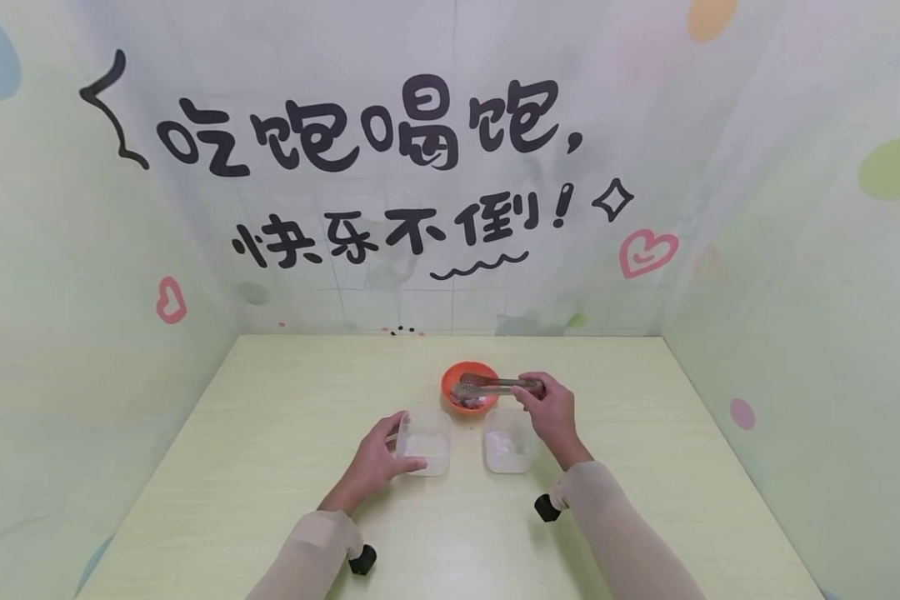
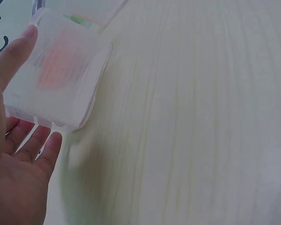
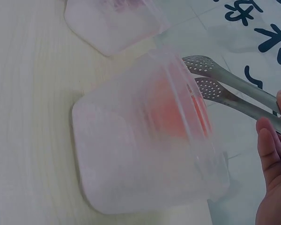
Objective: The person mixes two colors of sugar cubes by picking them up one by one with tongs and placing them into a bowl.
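My left hand (image 1: 373,462) holds a clear frosted plastic container (image 1: 429,454) by its left side, thumb at the near side and fingers at the far side. In the left wrist view the thumb lies against this container (image 2: 70,93), its lower fingers spread below the edge. My right hand (image 1: 557,414) grips metal tongs (image 1: 506,388) by the handle end. Their perforated tips (image 3: 210,88) stand apart over an orange bowl (image 1: 447,388), which holds small greyish-pink pieces (image 1: 468,401).
A second frosted container (image 1: 508,462), with whitish contents, stands right of the held one, just in front of the bowl. The pale wooden table (image 1: 307,392) ends at a printed back wall (image 1: 390,292); side walls (image 1: 795,350) flank it.
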`<state>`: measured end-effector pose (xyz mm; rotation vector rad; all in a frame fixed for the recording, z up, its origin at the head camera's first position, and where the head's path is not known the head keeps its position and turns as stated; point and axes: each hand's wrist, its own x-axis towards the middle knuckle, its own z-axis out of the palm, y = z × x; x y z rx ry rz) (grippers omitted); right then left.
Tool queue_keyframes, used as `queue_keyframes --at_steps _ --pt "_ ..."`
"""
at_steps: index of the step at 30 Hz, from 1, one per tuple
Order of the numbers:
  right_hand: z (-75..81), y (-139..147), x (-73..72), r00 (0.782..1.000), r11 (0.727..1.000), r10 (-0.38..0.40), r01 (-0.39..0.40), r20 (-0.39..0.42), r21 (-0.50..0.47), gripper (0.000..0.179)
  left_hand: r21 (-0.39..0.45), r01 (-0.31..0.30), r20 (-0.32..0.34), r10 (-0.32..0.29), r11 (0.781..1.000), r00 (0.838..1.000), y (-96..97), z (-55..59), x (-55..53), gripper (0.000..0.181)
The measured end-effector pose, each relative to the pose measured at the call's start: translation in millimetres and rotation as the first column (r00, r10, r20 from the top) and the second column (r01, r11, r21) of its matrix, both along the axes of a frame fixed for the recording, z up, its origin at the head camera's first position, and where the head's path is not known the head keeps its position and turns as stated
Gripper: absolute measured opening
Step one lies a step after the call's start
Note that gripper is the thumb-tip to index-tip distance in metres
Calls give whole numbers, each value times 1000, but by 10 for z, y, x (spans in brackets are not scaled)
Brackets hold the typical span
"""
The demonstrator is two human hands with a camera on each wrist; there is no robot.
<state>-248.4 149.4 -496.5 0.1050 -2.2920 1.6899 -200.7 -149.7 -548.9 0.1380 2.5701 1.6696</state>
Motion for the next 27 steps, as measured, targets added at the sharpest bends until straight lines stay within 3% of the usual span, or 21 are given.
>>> queue_keyframes --at_steps 27 --pt "-48 344 51 985 984 -166 162 -49 -67 28 4 -18 32 18 1000 999 23 -24 -9 97"
